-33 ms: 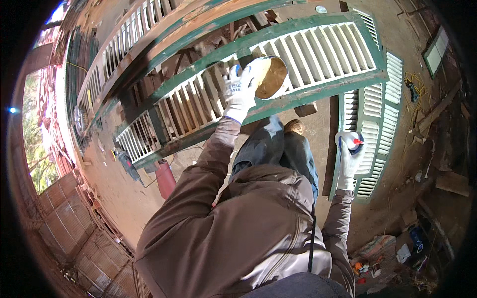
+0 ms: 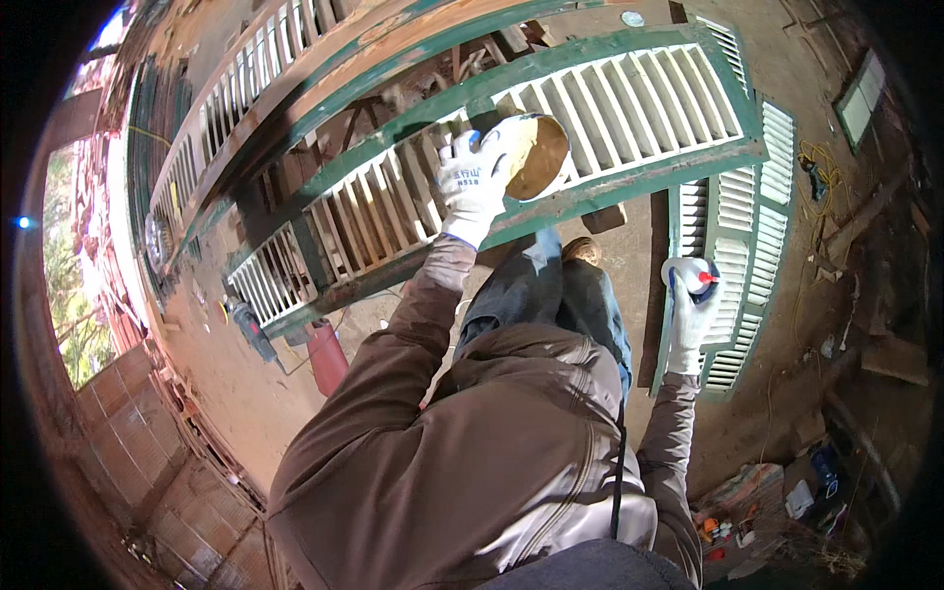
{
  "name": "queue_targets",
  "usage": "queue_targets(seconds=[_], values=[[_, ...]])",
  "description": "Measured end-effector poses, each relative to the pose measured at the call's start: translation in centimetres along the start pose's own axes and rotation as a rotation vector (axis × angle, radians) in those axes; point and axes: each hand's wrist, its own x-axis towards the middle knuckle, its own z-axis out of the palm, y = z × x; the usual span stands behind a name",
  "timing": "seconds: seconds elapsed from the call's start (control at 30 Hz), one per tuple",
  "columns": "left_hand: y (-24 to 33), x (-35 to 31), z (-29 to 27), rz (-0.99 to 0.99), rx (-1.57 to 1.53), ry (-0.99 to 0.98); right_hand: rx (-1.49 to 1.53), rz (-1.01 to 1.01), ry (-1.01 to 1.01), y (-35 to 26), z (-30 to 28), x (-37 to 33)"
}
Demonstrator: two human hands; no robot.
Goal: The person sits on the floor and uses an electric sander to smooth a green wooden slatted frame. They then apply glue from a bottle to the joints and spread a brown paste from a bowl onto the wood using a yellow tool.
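My left hand [image 2: 472, 182], in a white glove with blue edging, holds a round open tub [image 2: 539, 157]. Its side is pale yellow and white, and its inside looks brown. I hold it over a long louvered shutter [image 2: 629, 103] with a green frame and white slats. Part of the slats is hidden by the hand and tub. Off to my right, my gloved right hand [image 2: 691, 315] is closed around a white squeeze bottle [image 2: 685, 270] with a red tip. That hand is apart from the shutter and above other shutters lower down.
More green-framed shutters [image 2: 736, 221] lie at the right, and another louvered shutter [image 2: 246, 84] is beyond on the far left. A power tool [image 2: 248, 329] hangs near the left end, beside a red container [image 2: 325, 357]. A yellow cord [image 2: 824, 172] lies on the floor.
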Motion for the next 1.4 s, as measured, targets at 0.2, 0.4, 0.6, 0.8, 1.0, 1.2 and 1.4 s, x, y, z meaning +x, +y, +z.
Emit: queue_targets(seconds=[0.2,0.4,0.6,0.8,1.0,1.2,1.4], values=[[0.5,3.0,4.9,-0.008,-0.082,-0.263,0.072,-0.004,0.016,-3.6,5.4,0.8],[2.9,5.0,9.3,-0.138,-0.074,-0.259,-0.018,0.005,-0.136,-2.7,6.6,2.7],[2.5,4.8,10.4,-0.112,0.026,-0.214,-0.056,-0.019,-0.222,-1.4,5.1,9.0],[0.6,3.0,9.2,-0.054,0.024,-0.086,-0.036,0.013,-0.289,-1.2,0.3,17.4],[18.7,11.0,6.1,-0.210,-0.469,0.109,-0.101,0.041,-0.213,3.2,-7.4,25.3],[36.2,16.2,16.5,0.237,-0.385,-0.085,-0.092,0.193,-0.168,1.1,-12.4,29.3],[39.5,16.7,22.9,0.594,-0.193,-0.009,-0.228,0.162,-0.132,5.2,-15.1,29.4]])
